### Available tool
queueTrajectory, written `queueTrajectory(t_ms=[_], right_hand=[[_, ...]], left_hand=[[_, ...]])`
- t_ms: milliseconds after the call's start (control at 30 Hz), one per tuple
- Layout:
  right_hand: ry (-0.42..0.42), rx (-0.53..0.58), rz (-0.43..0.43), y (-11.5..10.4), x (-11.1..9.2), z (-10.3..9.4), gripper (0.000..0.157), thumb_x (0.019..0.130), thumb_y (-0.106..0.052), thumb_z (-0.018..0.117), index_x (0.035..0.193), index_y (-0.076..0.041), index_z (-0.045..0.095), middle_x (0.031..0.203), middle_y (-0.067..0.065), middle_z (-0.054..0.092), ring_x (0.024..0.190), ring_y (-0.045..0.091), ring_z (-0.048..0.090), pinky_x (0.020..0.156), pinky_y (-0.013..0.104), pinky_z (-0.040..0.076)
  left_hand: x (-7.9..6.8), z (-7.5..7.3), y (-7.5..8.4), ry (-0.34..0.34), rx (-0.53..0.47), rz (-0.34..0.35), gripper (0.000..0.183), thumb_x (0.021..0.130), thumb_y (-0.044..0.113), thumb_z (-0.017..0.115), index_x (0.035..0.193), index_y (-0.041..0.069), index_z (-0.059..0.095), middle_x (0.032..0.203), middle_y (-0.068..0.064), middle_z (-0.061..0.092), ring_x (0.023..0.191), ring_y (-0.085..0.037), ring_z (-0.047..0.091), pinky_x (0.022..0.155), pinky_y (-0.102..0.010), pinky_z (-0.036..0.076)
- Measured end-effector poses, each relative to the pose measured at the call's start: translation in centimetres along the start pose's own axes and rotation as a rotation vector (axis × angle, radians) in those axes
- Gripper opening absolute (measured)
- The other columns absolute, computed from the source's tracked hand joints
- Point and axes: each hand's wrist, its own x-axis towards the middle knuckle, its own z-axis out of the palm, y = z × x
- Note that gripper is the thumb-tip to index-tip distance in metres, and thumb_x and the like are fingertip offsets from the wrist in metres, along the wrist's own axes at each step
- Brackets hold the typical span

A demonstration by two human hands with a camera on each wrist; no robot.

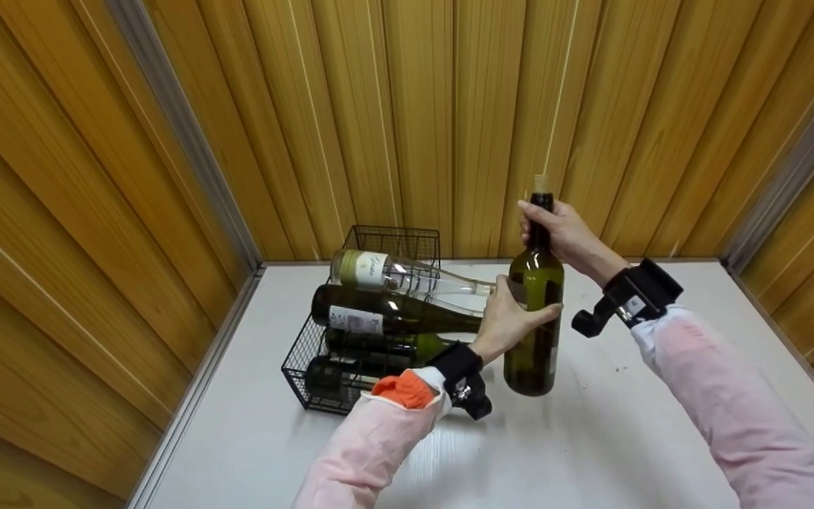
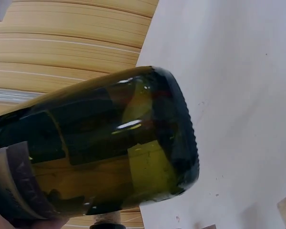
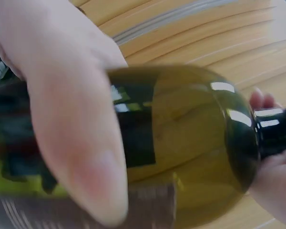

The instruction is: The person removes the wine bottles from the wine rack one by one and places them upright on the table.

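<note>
Bottle [image 1: 533, 371] of green glass, upright and topped with a cork [image 1: 541, 184], is held firmly in both your hands to the right of a black wire basket [image 1: 296, 369]. Your right hand [image 1: 568, 233] grips the neck; your left hand [image 1: 511, 318] clasps the body, thumb across the glass. Whether its base touches the white table [image 1: 633, 438] cannot be told. Beside you, a labeled clear bottle [image 1: 414, 278] and several dark bottles [image 1: 407, 314] lie in the basket, necks pointing right.

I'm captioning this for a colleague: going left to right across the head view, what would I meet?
Left grey corner strip → black wire basket → upright corked bottle → black right wrist camera → pink right sleeve.
</note>
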Motion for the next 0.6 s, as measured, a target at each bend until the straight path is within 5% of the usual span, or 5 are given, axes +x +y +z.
queueTrajectory(t_ms=[233, 400, 600], right_hand=[[0.087, -0.155, -0.036, 1.1, -0.5, 0.1, 0.023, 0.092, -0.017, 0.053, 0.078, 0.000, 0.044, 0.060, 0.004, 0.046, 0.052, 0.013, 0.047, 0.051, 0.026, 0.042], [0.122, -0.160, -0.050, 1.7, -0.7, -0.1, 0.021, 0.092, -0.011, 0.051, 0.076, -0.001, 0.044, 0.058, 0.004, 0.045, 0.049, 0.013, 0.047, 0.049, 0.026, 0.042], [0.137, -0.196, -0.050, 2.0, -1.0, -1.2, 0.027, 0.092, -0.008, 0.049, 0.067, 0.000, 0.044, 0.055, 0.004, 0.045, 0.048, 0.013, 0.046, 0.047, 0.024, 0.039]], left_hand=[[-0.1, 0.0, -0.2, -0.091, -0.036, -0.040, 0.073, 0.059, 0.047, 0.080, 0.109, 0.011, 0.040, 0.088, 0.004, 0.052, 0.081, -0.010, 0.053, 0.069, -0.024, 0.043], [-0.2, -0.4, -0.1, -0.177, -0.005, -0.083, 0.075, 0.058, 0.047, 0.081, 0.109, 0.011, 0.040, 0.088, 0.004, 0.053, 0.082, -0.010, 0.053, 0.071, -0.025, 0.043], [0.2, -1.7, 0.1, -0.229, 0.063, -0.057, 0.078, 0.060, 0.041, 0.082, 0.114, 0.007, 0.038, 0.099, -0.004, 0.052, 0.090, -0.014, 0.052, 0.075, -0.025, 0.042]])
